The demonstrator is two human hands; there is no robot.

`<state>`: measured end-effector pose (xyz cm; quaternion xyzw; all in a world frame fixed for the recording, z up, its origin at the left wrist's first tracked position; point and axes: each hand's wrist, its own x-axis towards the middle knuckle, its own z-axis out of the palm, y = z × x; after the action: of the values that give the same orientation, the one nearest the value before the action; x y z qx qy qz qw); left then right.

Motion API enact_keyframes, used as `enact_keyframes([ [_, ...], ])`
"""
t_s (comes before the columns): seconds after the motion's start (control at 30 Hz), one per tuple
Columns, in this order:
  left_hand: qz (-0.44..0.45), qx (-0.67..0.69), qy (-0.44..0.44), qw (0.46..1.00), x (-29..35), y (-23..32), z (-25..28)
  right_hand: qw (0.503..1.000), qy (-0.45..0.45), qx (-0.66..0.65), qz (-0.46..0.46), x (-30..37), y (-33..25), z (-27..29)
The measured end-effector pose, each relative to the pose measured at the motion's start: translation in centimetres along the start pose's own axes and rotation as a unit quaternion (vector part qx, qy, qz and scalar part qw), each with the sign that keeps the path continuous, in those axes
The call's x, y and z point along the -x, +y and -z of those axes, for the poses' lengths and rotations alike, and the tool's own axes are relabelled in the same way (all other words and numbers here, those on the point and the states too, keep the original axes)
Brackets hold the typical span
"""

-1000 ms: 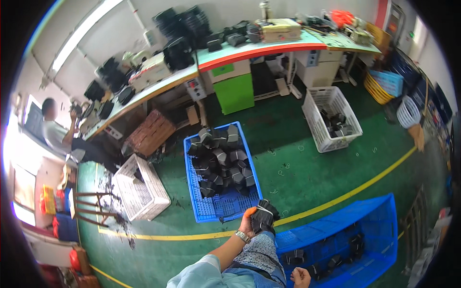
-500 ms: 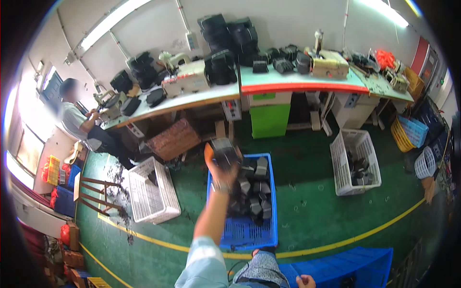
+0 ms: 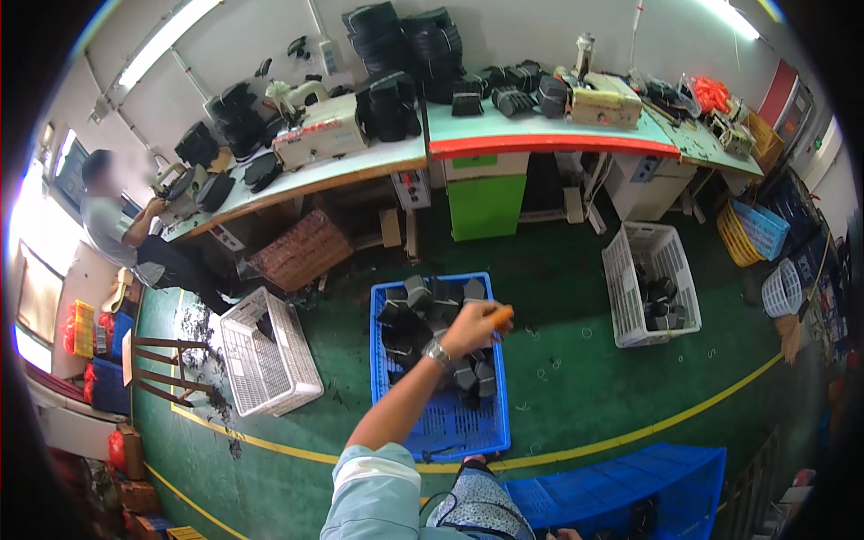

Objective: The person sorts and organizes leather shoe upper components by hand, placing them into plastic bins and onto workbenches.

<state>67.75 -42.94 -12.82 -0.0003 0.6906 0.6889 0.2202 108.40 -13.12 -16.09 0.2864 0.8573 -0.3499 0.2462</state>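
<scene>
My left hand (image 3: 466,331) reaches over the right side of a blue plastic crate (image 3: 455,425) on the floor. Its fingers are closed round a small orange object (image 3: 500,316), whose kind I cannot make out; the end sticks out to the right. Beneath the hand, the crate holds several dark bundles (image 3: 403,326) with grey bands or faces, heaped at its far end. At the bottom edge, beside a second blue crate (image 3: 621,481), only a sliver of my right hand (image 3: 565,534) shows. Its fingers are cut off by the frame.
White crates stand left (image 3: 270,360) and right (image 3: 652,283), each with dark pieces. Benches with sewing machines (image 3: 319,126) and stacked black pieces line the wall. A person (image 3: 121,229) works at the far left, near a wooden stool (image 3: 171,364). A cardboard box (image 3: 301,252) leans under the bench.
The dark bundle in my left hand has been let go over the blue crate; the orange object stays in that hand. The left hand has moved right, and my right hand has sunk mostly out of view.
</scene>
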Motion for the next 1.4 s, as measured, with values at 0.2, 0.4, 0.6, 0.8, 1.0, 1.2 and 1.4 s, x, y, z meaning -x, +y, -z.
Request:
enact_keyframes([
  [0.2, 0.123, 0.034, -0.015, 0.992, 6.6, -8.4, -3.0, 0.992, 0.084, -0.041, 0.091, 1.5, -0.6, -0.8],
  [0.4, 0.087, -0.126, -0.032, 0.988, 11.4, -11.2, -7.8, 0.990, 0.079, -0.079, 0.089, 4.6, 3.7, -3.7],
  [0.6, 0.035, -0.230, -0.124, 0.965, 17.1, -11.8, -14.3, 0.981, 0.143, -0.134, -0.009, 10.3, 10.1, -7.2],
  [0.8, -0.017, -0.338, -0.264, 0.903, 21.1, -11.4, -19.6, 0.967, 0.202, -0.138, -0.077, 16.3, 16.5, -10.5],
  [1.0, 0.012, -0.393, -0.279, 0.876, 22.6, -12.3, -21.1, 0.956, 0.255, -0.142, -0.036, 14.9, 17.0, -8.6],
  [1.2, 0.076, -0.414, -0.367, 0.830, 16.0, -16.7, -23.6, 0.940, 0.283, -0.162, -0.097, 9.4, 17.7, -3.4],
  [1.4, -0.076, -0.443, -0.488, 0.748, 6.1, -18.8, -39.3, 0.907, 0.250, -0.201, -0.274, 8.4, 19.9, -5.0],
])
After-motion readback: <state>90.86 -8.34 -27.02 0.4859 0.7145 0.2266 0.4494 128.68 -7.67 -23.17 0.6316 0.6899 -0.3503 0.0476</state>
